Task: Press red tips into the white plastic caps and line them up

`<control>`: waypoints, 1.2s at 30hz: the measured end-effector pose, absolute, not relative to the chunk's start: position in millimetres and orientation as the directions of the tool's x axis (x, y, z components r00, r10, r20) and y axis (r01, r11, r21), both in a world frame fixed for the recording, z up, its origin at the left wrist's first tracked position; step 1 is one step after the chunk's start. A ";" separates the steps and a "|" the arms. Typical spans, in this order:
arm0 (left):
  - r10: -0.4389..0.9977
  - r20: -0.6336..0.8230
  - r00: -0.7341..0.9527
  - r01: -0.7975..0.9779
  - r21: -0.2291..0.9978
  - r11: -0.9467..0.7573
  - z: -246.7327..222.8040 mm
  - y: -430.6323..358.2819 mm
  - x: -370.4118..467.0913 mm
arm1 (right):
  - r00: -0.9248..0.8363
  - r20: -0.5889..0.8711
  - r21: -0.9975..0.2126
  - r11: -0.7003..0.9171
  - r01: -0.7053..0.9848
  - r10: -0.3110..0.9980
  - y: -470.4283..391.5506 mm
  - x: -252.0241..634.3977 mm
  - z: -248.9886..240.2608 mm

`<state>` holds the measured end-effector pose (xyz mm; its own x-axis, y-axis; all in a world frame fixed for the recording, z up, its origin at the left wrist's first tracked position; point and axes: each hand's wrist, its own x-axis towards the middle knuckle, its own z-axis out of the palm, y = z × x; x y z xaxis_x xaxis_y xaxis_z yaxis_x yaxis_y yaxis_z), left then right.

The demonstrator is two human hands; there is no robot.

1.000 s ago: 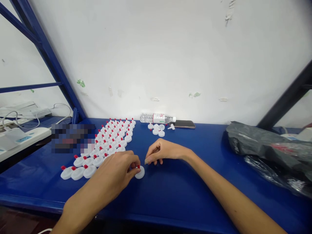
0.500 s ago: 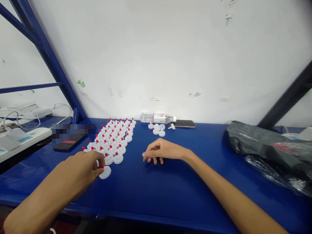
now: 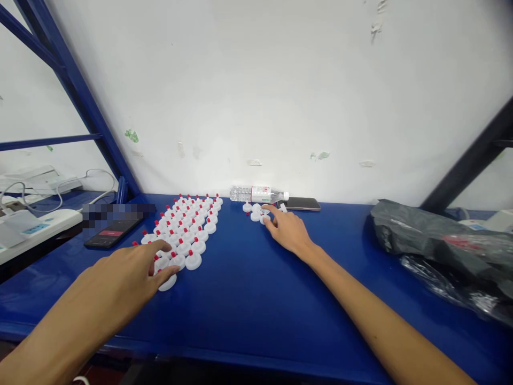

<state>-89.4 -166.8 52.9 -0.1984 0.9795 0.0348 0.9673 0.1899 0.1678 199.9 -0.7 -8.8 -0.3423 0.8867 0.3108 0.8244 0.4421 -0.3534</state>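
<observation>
Rows of white round caps with red tips (image 3: 193, 260) stand on the blue table (image 3: 248, 299), left of the middle. My left hand (image 3: 140, 267) is over the near left corner of these rows, thumb and fingers apart, holding nothing. A white cap (image 3: 167, 282) lies just beneath its thumb. Farther back, my right hand (image 3: 287, 229) reaches to a small loose group of white caps (image 3: 255, 216); its thumb and index finger are spread around the right side of the group. The hand partly hides a white piece (image 3: 283, 207) behind it.
A clear bottle (image 3: 260, 193) lies on its side against the wall, with a phone (image 3: 300, 203) to its right. Another phone (image 3: 114, 233) lies at the left, near a white power strip (image 3: 44, 227). A grey plastic bag (image 3: 436, 246) covers the right side.
My left hand has opened and let go of the red tip of the nearest cap. My right hand has moved away from me and rightward to the small group, its fingers spreading from a pinch.
</observation>
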 end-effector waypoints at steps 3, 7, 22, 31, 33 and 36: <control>0.976 0.034 -0.215 0.976 0.051 0.213 59.5 -168.4 -76.1 | -0.354 0.276 -0.291 0.429 0.855 0.894 -0.9 195.3 -11.3; 0.986 0.032 -0.163 0.984 0.079 0.160 61.4 -168.1 -60.7 | -0.319 0.273 -0.327 0.399 0.857 0.908 -1.3 193.3 -11.2; 1.000 0.029 -0.003 0.991 0.135 -0.001 42.7 -160.4 -25.1 | -0.276 0.261 -0.364 0.359 0.859 0.925 4.5 197.0 -13.1; 1.000 -0.024 0.004 0.996 0.090 -0.002 37.1 -158.4 -22.2 | -0.337 0.252 -0.288 0.402 0.869 0.907 5.3 193.5 -16.0; 0.999 -0.035 0.011 0.996 0.086 -0.008 35.5 -157.3 -23.4 | -0.342 0.255 -0.292 0.409 0.864 0.904 5.4 194.0 -15.6; 0.998 -0.053 0.024 0.996 0.088 -0.019 34.4 -155.7 -25.3 | -0.356 0.260 -0.303 0.426 0.852 0.897 5.4 194.9 -14.9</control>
